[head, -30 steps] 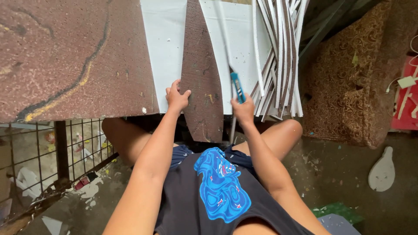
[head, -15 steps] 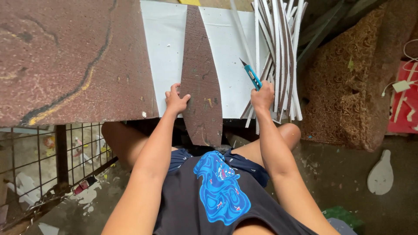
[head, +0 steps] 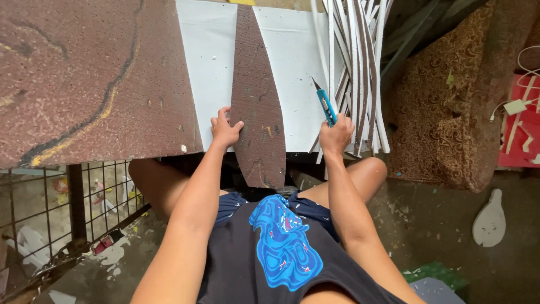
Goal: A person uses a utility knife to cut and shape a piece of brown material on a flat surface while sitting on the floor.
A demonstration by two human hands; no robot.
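brown, speckled and tapering, the long foam strip [head: 256,107] lies on the white foam sheet [head: 292,67] spread over the table, its narrow end far from the person and its wide end hanging past the near edge above the knees. the left hand [head: 225,128] lies half open on the strip's left edge, fingertips pressing it flat, gripping nothing. the right hand [head: 336,135] is closed round a slim blue utility knife [head: 325,104], blade up and pointing away, raised clear of the sheet and just beside a bundle of thin white and brown offcut strips [head: 357,67].

to cut well here, i judge the pinning fingers should stay behind the blade's path, with firm pressure, and the knife should run in 1 smooth, shallow pull along the edge instead of sawing.

foam looks soft, matte and pitted; the white face is smooth. to the left sits a large brown speckled board [head: 90,79] streaked with yellow and dark lines. below are a wire mesh panel [head: 62,202] and a dusty concrete floor [head: 427,225].
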